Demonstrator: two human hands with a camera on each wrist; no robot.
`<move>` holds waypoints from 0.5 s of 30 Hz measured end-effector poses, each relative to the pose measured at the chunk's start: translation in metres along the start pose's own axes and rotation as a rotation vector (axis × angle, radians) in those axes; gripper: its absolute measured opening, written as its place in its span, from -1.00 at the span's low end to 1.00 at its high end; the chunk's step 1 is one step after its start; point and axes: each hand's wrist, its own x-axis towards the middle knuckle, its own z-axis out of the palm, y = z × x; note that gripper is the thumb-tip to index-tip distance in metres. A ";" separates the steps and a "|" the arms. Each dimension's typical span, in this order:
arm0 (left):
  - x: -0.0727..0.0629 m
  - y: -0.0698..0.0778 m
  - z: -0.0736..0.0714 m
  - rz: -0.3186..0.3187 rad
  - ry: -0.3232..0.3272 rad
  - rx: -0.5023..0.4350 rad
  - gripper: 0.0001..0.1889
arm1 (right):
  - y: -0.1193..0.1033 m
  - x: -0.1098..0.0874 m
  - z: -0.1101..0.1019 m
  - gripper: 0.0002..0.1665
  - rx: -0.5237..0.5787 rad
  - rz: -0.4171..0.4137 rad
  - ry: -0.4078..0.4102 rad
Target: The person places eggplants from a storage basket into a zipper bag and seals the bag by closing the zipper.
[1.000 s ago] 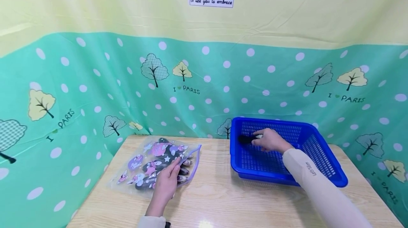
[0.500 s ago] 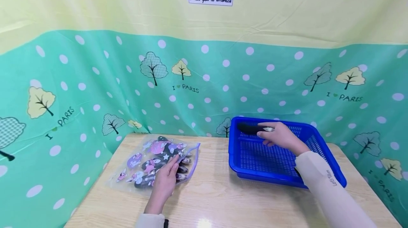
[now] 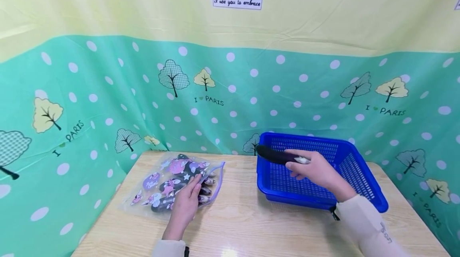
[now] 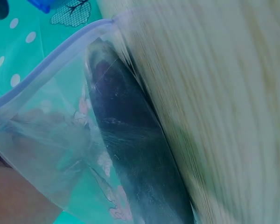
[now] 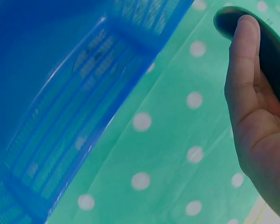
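Observation:
My right hand (image 3: 318, 171) grips a dark purple eggplant (image 3: 274, 155) by its pale stem end. The eggplant points left, held up over the left part of the blue basket (image 3: 298, 198). In the right wrist view the thumb (image 5: 246, 37) lies along the eggplant (image 5: 273, 56). At left my left hand (image 3: 187, 201) holds the mouth edge of a clear printed zip bag (image 3: 154, 181) with a purple strip. Several eggplants lie inside, stem ends toward the opening. The left wrist view shows one eggplant (image 4: 135, 135) under the lifted plastic film (image 4: 51, 144).
Bag and basket stand on a light wooden table (image 3: 237, 217), with a gap between them. A green dotted curtain (image 3: 215, 129) hangs close behind the table and along its sides. The basket has raised slotted walls.
My right hand has lifted the eggplant from inside the basket to above its rim, shifting slightly toward me and right. The left hand and the bag have stayed in place.

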 end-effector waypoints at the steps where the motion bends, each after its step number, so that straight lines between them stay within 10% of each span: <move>1: 0.000 0.000 0.000 0.001 0.001 -0.001 -0.57 | -0.001 -0.003 0.006 -0.28 0.030 -0.008 -0.006; 15: 0.002 -0.003 0.001 0.013 0.002 -0.014 -0.57 | 0.000 -0.029 0.110 -0.33 0.263 -0.015 -0.163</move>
